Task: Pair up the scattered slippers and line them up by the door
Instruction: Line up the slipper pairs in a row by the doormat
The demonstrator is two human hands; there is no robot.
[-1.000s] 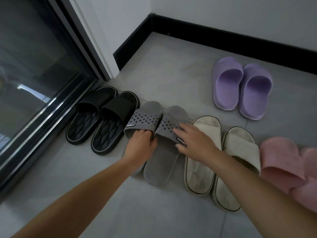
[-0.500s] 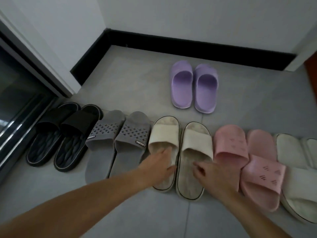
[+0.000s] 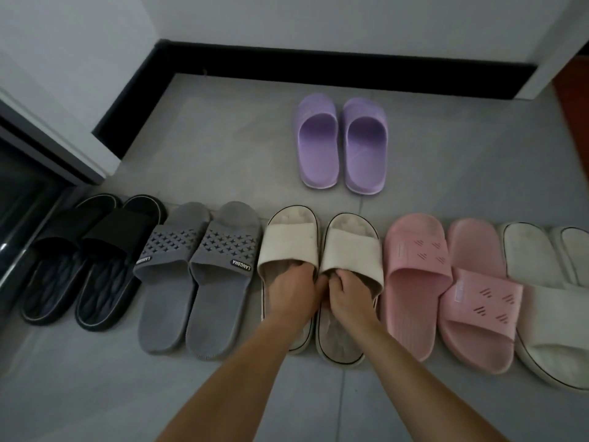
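A row of slipper pairs lies on the grey floor. From the left: black slippers [image 3: 86, 266], grey slippers [image 3: 197, 275], cream slippers with dark trim [image 3: 290, 244], pink slippers [image 3: 417, 260] and white slippers [image 3: 548, 320]. My left hand [image 3: 291, 290] grips the strap edge of the left cream slipper, fingers tucked under it. My right hand [image 3: 349, 293] grips the strap edge of the right cream slipper [image 3: 353, 250]. The second pink slipper [image 3: 478, 301] sits skewed, its strap lower than its mate's. A purple pair [image 3: 342, 141] stands apart, farther back.
A dark glass door with a metal track [image 3: 19, 193] is at the left. A black skirting board [image 3: 318, 68] runs along the white walls behind. Open floor lies between the row and the purple pair, and in front of the row.
My hands left the grey slippers, crossed to the cream pair, and now grip both straps. The view shifted right, showing the pink and white slippers.
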